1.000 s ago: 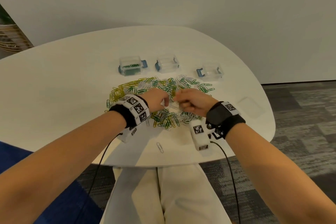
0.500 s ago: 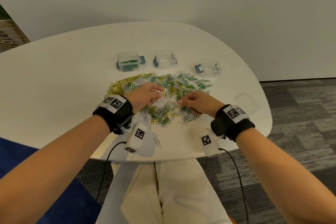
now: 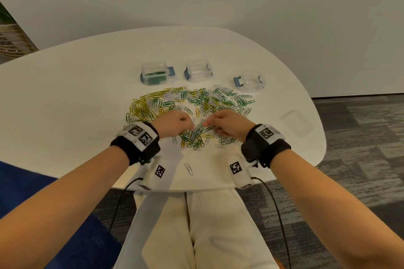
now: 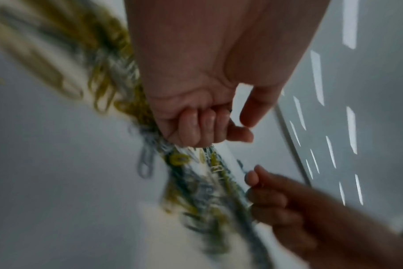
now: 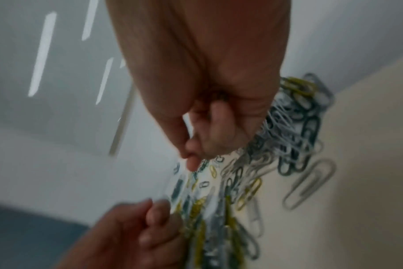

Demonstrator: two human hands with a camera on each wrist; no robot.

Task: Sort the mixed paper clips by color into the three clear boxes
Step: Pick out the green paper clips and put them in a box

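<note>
Paper clips lie heaped on the table just beyond my knuckles, the three clear boxes farther off past the heap, so any carry goes forward; my left hand is nearer the green-filled box. Its fingers curl tight, contents hidden. My right hand pinches pale clips, their axis unclear. The head view shows the boxes; the wrist views show only blurred fingers over clips

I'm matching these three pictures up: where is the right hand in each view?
Head: right hand right of centre, over the near edge of the paper clip pile.
Left wrist: lower right corner, blurred.
Right wrist: top centre, close up.
Shared landmark: the paper clip pile beneath both hands.
</note>
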